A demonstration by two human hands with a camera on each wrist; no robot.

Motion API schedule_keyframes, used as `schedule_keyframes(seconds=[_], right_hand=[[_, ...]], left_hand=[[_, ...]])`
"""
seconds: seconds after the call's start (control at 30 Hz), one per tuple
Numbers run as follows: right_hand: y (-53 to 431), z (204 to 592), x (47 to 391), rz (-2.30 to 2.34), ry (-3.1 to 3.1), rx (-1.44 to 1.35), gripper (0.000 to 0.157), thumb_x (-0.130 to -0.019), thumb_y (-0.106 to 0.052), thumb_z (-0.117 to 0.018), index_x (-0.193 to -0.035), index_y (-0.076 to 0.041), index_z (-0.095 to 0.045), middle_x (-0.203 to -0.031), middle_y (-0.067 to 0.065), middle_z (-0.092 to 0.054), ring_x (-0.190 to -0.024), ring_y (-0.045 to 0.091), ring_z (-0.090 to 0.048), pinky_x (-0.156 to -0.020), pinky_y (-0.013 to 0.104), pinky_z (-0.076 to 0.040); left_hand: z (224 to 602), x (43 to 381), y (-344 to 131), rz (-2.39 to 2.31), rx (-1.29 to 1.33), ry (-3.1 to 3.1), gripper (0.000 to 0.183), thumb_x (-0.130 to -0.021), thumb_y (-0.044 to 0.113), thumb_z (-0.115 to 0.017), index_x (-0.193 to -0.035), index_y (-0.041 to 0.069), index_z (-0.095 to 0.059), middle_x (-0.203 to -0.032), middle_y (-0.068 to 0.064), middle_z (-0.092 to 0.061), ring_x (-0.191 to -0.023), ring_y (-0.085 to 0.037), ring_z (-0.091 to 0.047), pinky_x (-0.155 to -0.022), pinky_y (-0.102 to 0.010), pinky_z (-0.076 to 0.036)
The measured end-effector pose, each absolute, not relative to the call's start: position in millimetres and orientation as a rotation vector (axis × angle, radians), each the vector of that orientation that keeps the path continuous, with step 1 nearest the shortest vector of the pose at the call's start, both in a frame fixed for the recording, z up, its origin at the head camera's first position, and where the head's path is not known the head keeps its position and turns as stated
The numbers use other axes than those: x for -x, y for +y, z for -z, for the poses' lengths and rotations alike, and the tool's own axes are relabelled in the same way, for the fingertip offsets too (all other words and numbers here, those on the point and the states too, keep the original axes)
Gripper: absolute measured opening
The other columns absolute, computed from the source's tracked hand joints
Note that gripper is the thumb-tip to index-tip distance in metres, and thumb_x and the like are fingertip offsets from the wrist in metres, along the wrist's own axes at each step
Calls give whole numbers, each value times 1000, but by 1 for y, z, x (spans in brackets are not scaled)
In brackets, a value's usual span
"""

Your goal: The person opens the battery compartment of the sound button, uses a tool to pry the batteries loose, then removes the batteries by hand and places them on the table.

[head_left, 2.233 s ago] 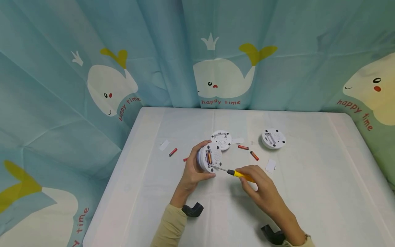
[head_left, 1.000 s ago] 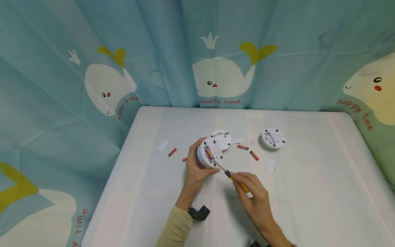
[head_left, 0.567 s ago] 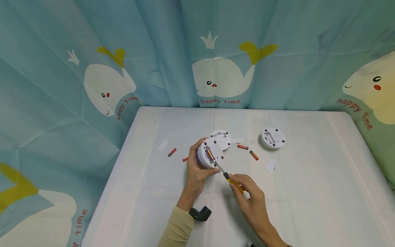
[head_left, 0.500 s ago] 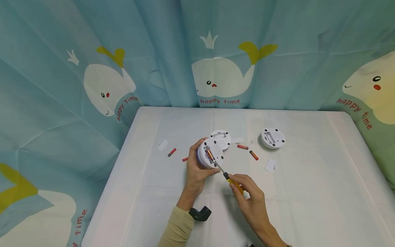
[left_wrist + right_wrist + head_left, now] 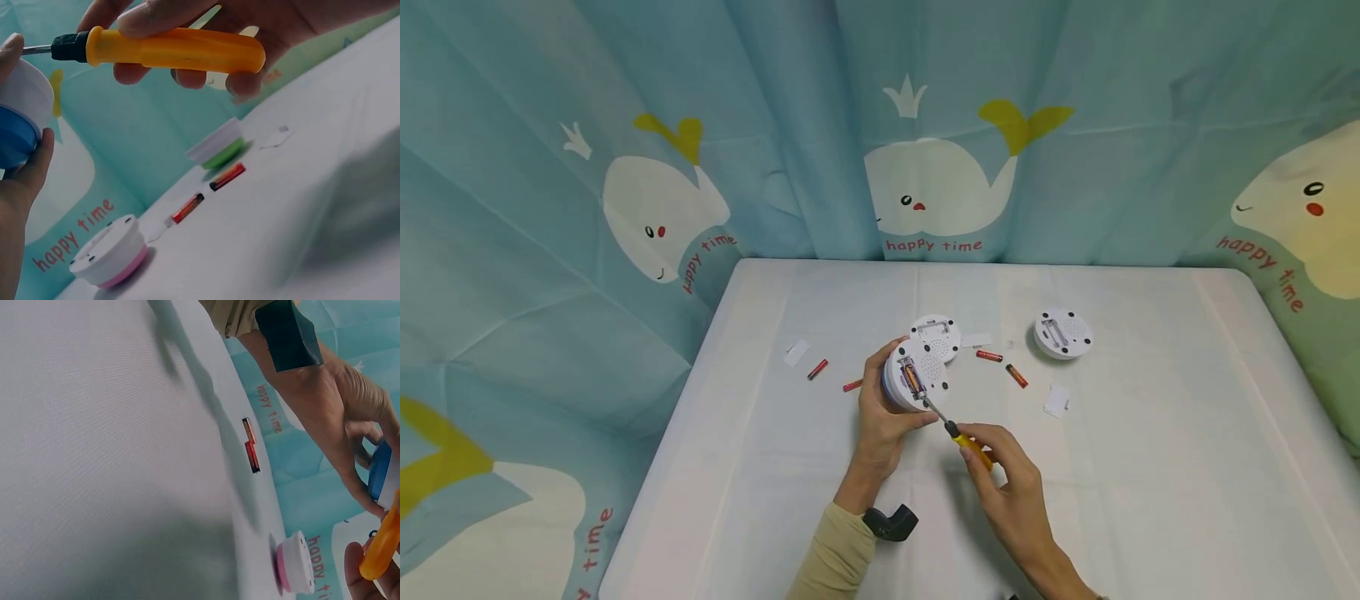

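Note:
My left hand [image 5: 880,433] grips a round white device [image 5: 932,371] with a blue lower part [image 5: 15,139], raised above the table. Its underside, with dark feet and small speaker holes, is tilted toward the head camera. An orange-and-dark battery [image 5: 912,379] lies in its uncovered compartment. Between thumb and fingers, my right hand [image 5: 1011,487] holds a screwdriver [image 5: 178,50] with a yellow handle and black collar. The metal shaft points up and left, its tip at the compartment's near end; exact contact is too small to tell.
Behind stands a pink-based device [image 5: 109,250]; a green-based one [image 5: 219,145] is farther right. Several red batteries, including one left [image 5: 817,369] and one right [image 5: 1017,376], lie about. White covers lie at left [image 5: 797,352], right [image 5: 1056,401] and behind [image 5: 977,340].
Over about two seconds, my right hand has moved left and down, turning the screwdriver from nearly level to a steeper slant. The held device has turned and lately shifted slightly right.

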State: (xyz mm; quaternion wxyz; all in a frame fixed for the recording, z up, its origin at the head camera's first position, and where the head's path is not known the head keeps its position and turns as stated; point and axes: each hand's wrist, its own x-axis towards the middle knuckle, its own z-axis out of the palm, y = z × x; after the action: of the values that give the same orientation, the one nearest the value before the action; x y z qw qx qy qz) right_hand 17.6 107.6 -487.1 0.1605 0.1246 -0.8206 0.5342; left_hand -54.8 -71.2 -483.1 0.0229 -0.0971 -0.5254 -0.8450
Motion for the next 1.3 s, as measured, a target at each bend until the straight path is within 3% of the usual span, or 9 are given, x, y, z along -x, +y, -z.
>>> schedule_keyframes(seconds=[0.37,0.57,0.77,1.0,1.3], right_hand=[[110,491,-17,-1500,-2291,-369,45,-90,12,-72,-126,-14,-71,-113,2,-72,-95,5,-59,-81,13,-46],[111,493,-18,-1492,-2270,-362,45,-89,14,-70,-126,-13,-71,-111,3,-72,-96,5,-58,-80,14,-45],[111,496,-20,-1479,-2244,-366,50,-86,19,-70,-126,-10,-70,-114,4,-71,-105,6,-60,-91,9,-46],[116,503,-20,-1434,-2243,-358,52,-82,22,-72,-125,-8,-70,-115,6,-71,-112,4,-60,-100,7,-44],[128,509,-15,-1321,-2308,-349,49,-80,22,-74,-122,-4,-71,-114,10,-71,-113,10,-57,-102,5,-39]], left_hand=[[487,54,-66,2751,263,-1475,106,-65,-21,-81,-154,20,-40,-166,-5,-35,-147,-22,-40,-110,-29,-51],[490,53,-66,2777,271,-1438,109,-65,-12,-88,-156,20,-38,-164,-3,-36,-146,-22,-41,-109,-29,-52],[492,54,-67,2811,268,-1387,107,-67,-13,-86,-156,22,-37,-163,-2,-36,-144,-21,-43,-108,-29,-53],[493,56,-69,2834,244,-1345,106,-69,-24,-74,-157,21,-35,-164,-3,-35,-145,-22,-42,-108,-30,-53],[497,58,-73,2829,225,-1304,109,-68,-17,-81,-159,16,-31,-164,-5,-35,-146,-22,-42,-112,-30,-50]])
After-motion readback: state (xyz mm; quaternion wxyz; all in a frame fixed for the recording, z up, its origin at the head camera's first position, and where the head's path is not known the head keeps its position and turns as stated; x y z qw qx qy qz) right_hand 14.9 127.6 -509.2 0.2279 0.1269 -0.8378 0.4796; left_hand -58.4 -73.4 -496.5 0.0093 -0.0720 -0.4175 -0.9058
